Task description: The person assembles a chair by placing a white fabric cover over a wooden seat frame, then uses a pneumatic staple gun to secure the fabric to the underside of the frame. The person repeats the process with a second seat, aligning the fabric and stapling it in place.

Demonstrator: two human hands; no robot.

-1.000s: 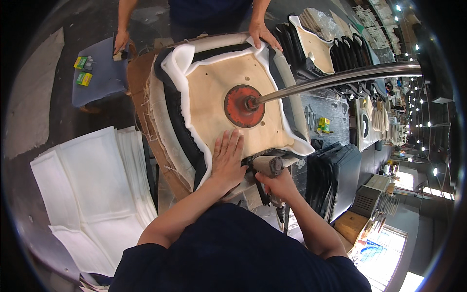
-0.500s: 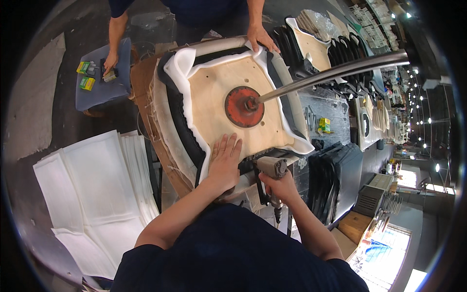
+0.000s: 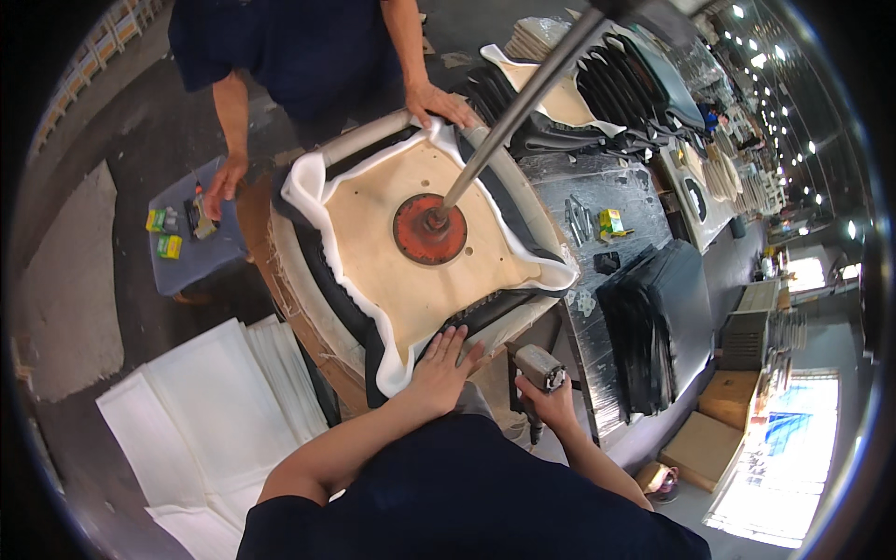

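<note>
A plywood seat panel point(image 3: 373, 219) with white padding point(image 3: 322, 224) and black cover fabric point(image 3: 485, 311) around its edges lies on a padded stand. A round red clamp plate point(image 3: 411, 238) on a metal rod point(image 3: 523, 103) presses on its middle. My left hand point(image 3: 439, 378) lies with fingers stretched on the near edge of the black fabric, beside the near-left padded corner. My right hand point(image 3: 553, 403) grips a pneumatic staple gun point(image 3: 539, 367), held to the right of my left hand and apart from the panel.
Across the panel, a co-worker's hand point(image 3: 439, 103) rests on the far corner; their other hand point(image 3: 224, 182) is over a blue stool point(image 3: 201, 252) bearing a tool and small boxes. White sheets point(image 3: 205, 401) are stacked at left. Black sheets point(image 3: 644, 327) lie on the right-hand table.
The staple gun has come away from the panel's near edge, down and right. My left hand has shifted from the wood onto the edge fabric. The co-worker's hand has lifted from the stool's tool.
</note>
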